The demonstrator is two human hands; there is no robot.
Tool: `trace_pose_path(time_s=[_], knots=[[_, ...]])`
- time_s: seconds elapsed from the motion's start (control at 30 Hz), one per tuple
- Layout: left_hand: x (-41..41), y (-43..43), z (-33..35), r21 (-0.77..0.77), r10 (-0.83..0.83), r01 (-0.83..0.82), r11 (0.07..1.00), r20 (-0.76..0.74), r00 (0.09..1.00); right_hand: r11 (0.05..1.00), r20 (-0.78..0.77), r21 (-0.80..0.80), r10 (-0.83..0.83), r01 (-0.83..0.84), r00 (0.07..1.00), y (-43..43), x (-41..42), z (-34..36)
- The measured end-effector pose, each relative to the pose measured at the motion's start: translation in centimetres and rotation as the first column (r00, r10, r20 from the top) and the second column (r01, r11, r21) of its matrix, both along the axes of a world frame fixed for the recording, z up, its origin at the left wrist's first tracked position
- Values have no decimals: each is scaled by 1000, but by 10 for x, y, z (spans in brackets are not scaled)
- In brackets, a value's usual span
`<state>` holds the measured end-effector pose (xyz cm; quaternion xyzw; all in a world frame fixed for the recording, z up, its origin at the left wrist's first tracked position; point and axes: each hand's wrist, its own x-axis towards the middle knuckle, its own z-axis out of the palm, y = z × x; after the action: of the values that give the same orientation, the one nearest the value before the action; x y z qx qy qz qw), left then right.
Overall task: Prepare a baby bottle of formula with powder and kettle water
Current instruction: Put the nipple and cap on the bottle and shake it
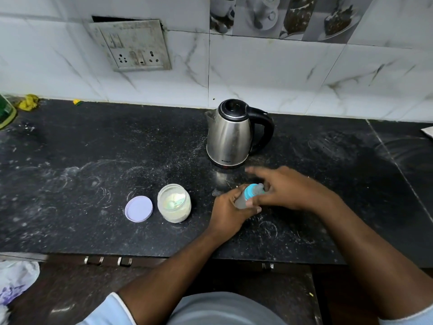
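Note:
A small clear baby bottle (241, 202) with a blue collar (250, 191) and cap tilts over the black counter (93, 174). My left hand (228, 212) grips the bottle's body from the left. My right hand (283, 187) curls around the blue top, its fingers blurred. An open glass jar of pale formula powder (173, 203) stands to the left, with a scoop inside. Its lilac lid (139, 209) lies flat beside it. A steel kettle (230, 133) with a black lid and handle stands behind the hands.
The counter is dusted with white powder. A wall socket panel (134, 45) sits on the tiled wall. A green container (5, 111) and yellow cloth (29, 102) lie at the far left. Drawer handles (107, 261) line the counter's front edge.

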<state>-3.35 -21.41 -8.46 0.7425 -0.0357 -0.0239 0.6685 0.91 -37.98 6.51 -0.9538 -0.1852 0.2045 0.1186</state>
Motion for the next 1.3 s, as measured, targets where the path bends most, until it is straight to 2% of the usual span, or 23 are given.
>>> trace_pose_path(time_s=[0.1, 0.17, 0.2, 0.3, 0.4, 0.53, 0.67, 0.77, 0.83, 0.93, 1.03, 1.13, 1.3], knots=[[1, 1, -3, -29, -15, 14, 999, -43, 999, 934, 91, 237, -296, 268, 951, -34, 22, -3], [1, 3, -3, -52, -22, 19, 998, -66, 998, 882, 171, 266, -439, 388, 882, -55, 37, -22], [1, 4, -2, -63, -25, 21, 998, -71, 997, 889, 143, 206, -441, 409, 886, -63, 41, -37], [1, 7, 2, -81, -17, 10, 997, -89, 996, 944, -112, 18, -324, 328, 939, -69, 35, -81], [2, 9, 3, -91, -13, 4, 996, -96, 995, 948, -68, 20, -315, 317, 947, -60, 21, -118], [4, 10, 7, -111, -28, 17, 994, -96, 995, 895, 44, 210, -411, 394, 911, -47, 8, -139], [4, 13, 10, -99, -19, 11, 995, -82, 996, 722, -48, 508, -521, 469, 852, -44, 0, -114], [4, 14, 10, -84, -4, -2, 996, -76, 997, 683, -69, 615, -453, 395, 889, -43, -1, -83], [5, 13, 12, -84, 10, -17, 996, -78, 997, 743, -18, 598, -361, 299, 933, -43, -3, -60], [6, 14, 12, -78, 14, -19, 997, -73, 997, 888, 71, 428, -218, 168, 973, -39, -8, -26], [7, 13, 12, -60, 5, -9, 998, -67, 998, 967, 105, 228, -144, 117, 984, -29, -12, -3], [6, 12, 14, -39, 2, -4, 999, -47, 999, 993, 194, 114, -33, 10, 981, -21, -17, 8], [5, 12, 16, -12, -5, 4, 1000, -44, 999, 986, 219, 128, 73, -103, 973, -14, -13, 17]])
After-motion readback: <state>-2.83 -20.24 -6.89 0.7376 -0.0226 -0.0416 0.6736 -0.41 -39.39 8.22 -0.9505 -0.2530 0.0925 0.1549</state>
